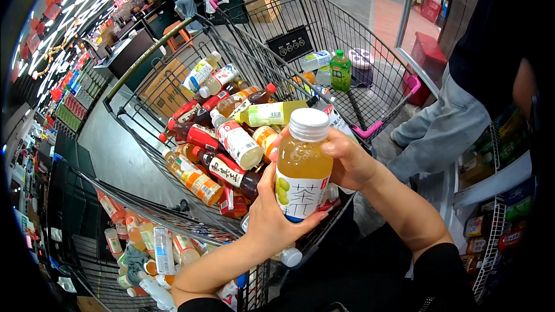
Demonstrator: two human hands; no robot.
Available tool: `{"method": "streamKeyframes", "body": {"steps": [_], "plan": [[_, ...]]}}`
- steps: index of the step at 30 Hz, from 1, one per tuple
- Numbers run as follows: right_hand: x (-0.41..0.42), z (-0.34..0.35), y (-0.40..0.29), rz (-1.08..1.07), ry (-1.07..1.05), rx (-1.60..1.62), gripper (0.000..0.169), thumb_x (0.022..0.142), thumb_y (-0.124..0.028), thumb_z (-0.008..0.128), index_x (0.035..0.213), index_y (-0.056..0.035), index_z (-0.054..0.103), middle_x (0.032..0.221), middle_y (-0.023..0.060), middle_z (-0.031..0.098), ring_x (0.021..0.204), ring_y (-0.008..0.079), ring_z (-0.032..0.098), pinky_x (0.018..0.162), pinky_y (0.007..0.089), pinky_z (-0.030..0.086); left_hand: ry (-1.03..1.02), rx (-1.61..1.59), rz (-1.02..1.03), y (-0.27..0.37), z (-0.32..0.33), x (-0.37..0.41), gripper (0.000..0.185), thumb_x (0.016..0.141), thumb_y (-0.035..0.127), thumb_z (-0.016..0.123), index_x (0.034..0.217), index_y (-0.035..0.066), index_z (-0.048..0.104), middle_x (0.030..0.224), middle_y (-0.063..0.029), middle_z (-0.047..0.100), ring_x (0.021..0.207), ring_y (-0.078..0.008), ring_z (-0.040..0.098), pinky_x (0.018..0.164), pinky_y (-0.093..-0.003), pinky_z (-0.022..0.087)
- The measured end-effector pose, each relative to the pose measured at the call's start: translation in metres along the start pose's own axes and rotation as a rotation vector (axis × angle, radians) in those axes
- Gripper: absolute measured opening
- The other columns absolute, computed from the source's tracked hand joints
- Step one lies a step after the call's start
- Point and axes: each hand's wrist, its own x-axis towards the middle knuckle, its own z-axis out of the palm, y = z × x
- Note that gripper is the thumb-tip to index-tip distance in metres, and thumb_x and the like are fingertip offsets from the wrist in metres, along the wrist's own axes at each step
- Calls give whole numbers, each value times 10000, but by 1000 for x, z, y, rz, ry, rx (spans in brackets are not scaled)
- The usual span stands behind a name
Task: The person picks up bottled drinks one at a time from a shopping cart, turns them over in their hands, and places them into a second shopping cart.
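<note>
A clear plastic bottle of amber drink (pixel 303 160) with a white screw cap is held upright between both my hands, close before me. My left hand (pixel 277 221) wraps the lower left side and base, with the thumb along its side. On the bottle's upper right side rests my right hand (pixel 351 158), its thumb near the shoulder. The white label bears grape pictures and writing. Behind and below it, a black wire shopping cart (pixel 130 132) holds a heap of drink bottles, among them a dark red-labelled bottle (pixel 227 173) and a pale-drink bottle (pixel 238 141).
A second cart (pixel 381 41) holds a green bottle (pixel 341 71) and a purple-and-white tub (pixel 360 67). At lower left, another cart (pixel 93 247) contains bottles and a grey cloth (pixel 134 262). A person in jeans (pixel 451 121) stands at right beside stocked wire shelves (pixel 490 251).
</note>
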Motion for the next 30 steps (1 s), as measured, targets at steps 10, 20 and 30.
{"method": "streamKeyframes", "body": {"steps": [10, 20, 30], "plan": [[0, -3, -1, 43, -27, 18, 651, 662, -371, 593, 1176, 3, 450, 1157, 156, 516, 1072, 251, 514, 946, 383, 376, -1, 45, -14, 0, 1, -2, 1037, 587, 372, 788, 1279, -46, 139, 1221, -258, 358, 1068, -375, 485, 826, -418, 447], [0, -3, -3, 53, -83, -12, 653, 665, -372, 619, 1176, -1, 453, 1166, 134, 500, 1087, 235, 498, 948, 383, 376, 17, 54, 39, -5, 2, -4, 1049, 584, 373, 793, 1286, -32, 125, 1242, -250, 328, 1086, -364, 465, 850, -413, 432], [-2, -2, -4, 28, -96, -36, 667, 665, -384, 631, 1182, -5, 450, 1171, 127, 487, 1085, 230, 491, 938, 376, 384, 33, 63, 82, -7, 5, -5, 1060, 576, 353, 805, 1289, -24, 117, 1252, -246, 311, 1103, -359, 449, 866, -412, 422]]}}
